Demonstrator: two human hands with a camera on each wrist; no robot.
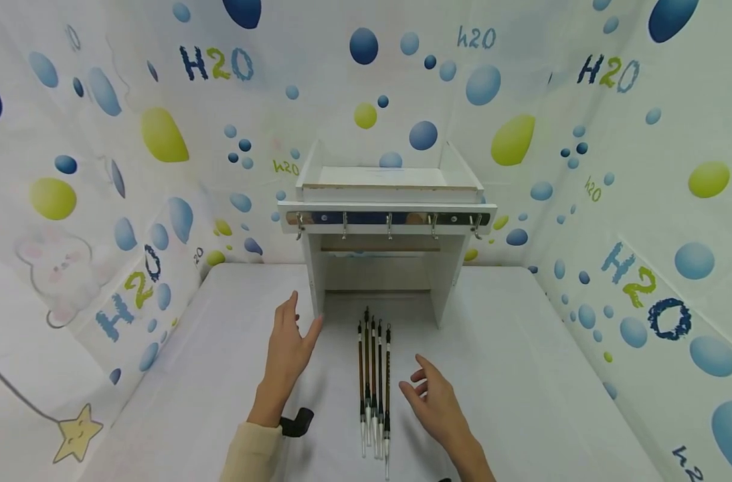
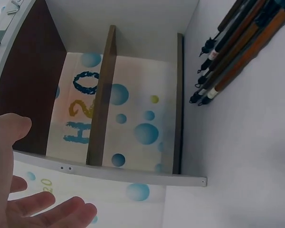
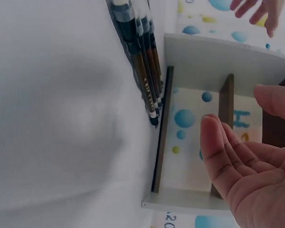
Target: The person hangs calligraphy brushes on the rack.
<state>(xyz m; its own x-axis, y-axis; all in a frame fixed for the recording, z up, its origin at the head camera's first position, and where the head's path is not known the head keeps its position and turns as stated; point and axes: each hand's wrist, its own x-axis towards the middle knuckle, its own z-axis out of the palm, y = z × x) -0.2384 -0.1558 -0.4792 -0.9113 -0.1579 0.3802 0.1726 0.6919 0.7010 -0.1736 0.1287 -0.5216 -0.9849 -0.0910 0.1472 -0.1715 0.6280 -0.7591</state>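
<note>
Several calligraphy brushes [image 1: 374,375] lie side by side on the white tabletop, their looped ends toward the shelf and their clear caps toward me. My left hand [image 1: 288,351] hovers to their left, fingers spread and extended, close to the left panel of the white shelf [image 1: 443,288]. To the right of the brushes my right hand [image 1: 436,402] is raised with loosely bent fingers, holding nothing. In the right wrist view the dark brush handles [image 3: 141,71] run toward the shelf's base. The left wrist view has the loop ends [image 2: 206,71] of the brushes beside the bottom rail.
A strip with several metal hooks [image 1: 390,224] crosses the shelf's front, below an open white top tray [image 1: 390,195]. White cloth [image 1: 583,161] printed with bubbles and H2O surrounds the table [image 1: 510,375]. A black strap piece [image 1: 298,423] sits at the left wrist.
</note>
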